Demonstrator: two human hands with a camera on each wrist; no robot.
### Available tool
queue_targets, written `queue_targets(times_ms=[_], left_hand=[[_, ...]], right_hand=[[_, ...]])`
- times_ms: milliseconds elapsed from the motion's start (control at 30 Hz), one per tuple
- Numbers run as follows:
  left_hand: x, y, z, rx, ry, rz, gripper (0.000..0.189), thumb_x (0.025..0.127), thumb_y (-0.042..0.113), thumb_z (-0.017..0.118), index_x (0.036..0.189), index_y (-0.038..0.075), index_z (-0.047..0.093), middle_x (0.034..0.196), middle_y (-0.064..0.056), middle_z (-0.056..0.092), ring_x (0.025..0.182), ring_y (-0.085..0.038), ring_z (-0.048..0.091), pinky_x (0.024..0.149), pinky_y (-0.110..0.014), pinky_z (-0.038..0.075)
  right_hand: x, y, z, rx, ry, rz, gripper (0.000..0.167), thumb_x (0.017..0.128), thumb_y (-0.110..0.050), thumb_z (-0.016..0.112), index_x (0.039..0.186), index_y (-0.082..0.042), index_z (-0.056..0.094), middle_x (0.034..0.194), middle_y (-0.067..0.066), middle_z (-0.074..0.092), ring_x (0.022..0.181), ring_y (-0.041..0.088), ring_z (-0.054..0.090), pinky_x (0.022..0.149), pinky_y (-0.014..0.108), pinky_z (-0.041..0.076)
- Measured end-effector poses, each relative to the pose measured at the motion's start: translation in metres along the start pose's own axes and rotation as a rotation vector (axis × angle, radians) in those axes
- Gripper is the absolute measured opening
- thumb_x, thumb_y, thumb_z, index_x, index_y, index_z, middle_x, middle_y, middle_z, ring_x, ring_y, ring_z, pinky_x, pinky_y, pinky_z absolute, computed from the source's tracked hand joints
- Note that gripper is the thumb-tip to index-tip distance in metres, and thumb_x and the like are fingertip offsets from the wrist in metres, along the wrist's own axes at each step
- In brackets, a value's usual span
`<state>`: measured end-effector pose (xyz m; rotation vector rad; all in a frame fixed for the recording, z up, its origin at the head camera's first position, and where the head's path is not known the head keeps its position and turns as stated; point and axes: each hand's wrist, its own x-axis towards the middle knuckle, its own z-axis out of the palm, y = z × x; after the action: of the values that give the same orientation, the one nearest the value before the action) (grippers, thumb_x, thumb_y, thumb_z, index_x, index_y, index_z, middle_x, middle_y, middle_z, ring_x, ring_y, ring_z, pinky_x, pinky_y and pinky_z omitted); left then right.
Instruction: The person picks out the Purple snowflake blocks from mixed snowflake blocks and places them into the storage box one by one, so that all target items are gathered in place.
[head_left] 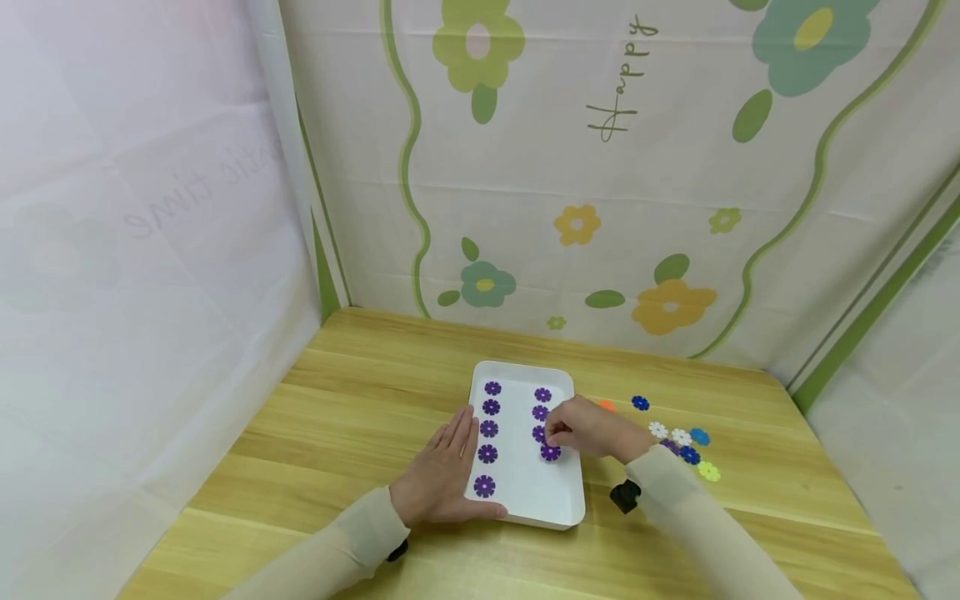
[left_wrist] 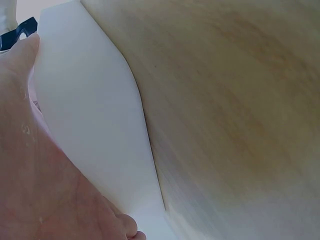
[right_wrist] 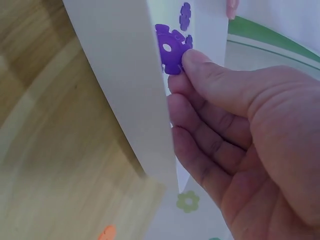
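Note:
A white tray [head_left: 517,500] stands on the table with purple flower-shaped discs inside. Several of them, among them one purple disc [head_left: 487,454], form a column along its left side. On the right side a shorter column includes another purple disc [head_left: 542,395]. Between thumb and fingers my right hand [head_left: 588,427] pinches a purple flower-shaped disc [right_wrist: 171,48] inside the tray's right wall, at the near end of that column. My left hand [head_left: 438,479] rests along the tray's left wall, fingers straight and thumb [head_left: 480,509] stretched across the near left corner.
Right of the tray lie loose flower-shaped discs: an orange disc [head_left: 607,405], white discs [head_left: 657,430], blue discs [head_left: 640,402] and a yellow disc [head_left: 708,472]. Flower-printed cloth [head_left: 525,183] hangs behind the wooden table [head_left: 360,375], with more cloth at both sides.

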<state>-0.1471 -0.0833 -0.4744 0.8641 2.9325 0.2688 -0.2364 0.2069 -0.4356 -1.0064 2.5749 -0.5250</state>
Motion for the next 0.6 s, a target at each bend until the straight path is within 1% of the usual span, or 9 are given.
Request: queue_targets(times_ms=[133, 300, 600], left_hand=[[0.000, -0.001, 0.000, -0.004, 0.000, 0.000, 0.133, 0.083, 0.091, 0.055, 0.165, -0.008, 0.019, 0.175, -0.028, 0.012, 0.164, -0.042, 0.018, 0.131, -0.051, 0.030], [0.000, -0.001, -0.002, 0.001, -0.002, 0.004, 0.133, 0.084, 0.091, 0.054, 0.165, -0.008, 0.019, 0.175, -0.028, 0.012, 0.164, -0.042, 0.018, 0.131, -0.051, 0.030], [0.000, 0.000, 0.000, 0.015, 0.000, 0.006, 0.133, 0.083, 0.092, 0.054, 0.165, -0.008, 0.020, 0.175, -0.028, 0.014, 0.163, -0.042, 0.020, 0.131, -0.050, 0.031]], right_hand=[[0.004, -0.001, 0.007, -0.002, 0.003, 0.005, 0.014, 0.100, -0.012, 0.073, 0.088, -0.017, 0.077, 0.081, -0.007, 0.072, 0.068, 0.003, 0.055, 0.065, 0.020, 0.051], [0.007, -0.002, 0.009, -0.005, 0.007, -0.003, 0.013, 0.100, -0.010, 0.073, 0.089, -0.015, 0.078, 0.081, -0.006, 0.073, 0.067, 0.003, 0.056, 0.066, 0.020, 0.051], [0.012, 0.001, 0.013, -0.026, 0.010, -0.025, 0.007, 0.097, -0.010, 0.076, 0.098, -0.009, 0.083, 0.089, -0.003, 0.079, 0.072, -0.001, 0.062, 0.071, 0.017, 0.056]])
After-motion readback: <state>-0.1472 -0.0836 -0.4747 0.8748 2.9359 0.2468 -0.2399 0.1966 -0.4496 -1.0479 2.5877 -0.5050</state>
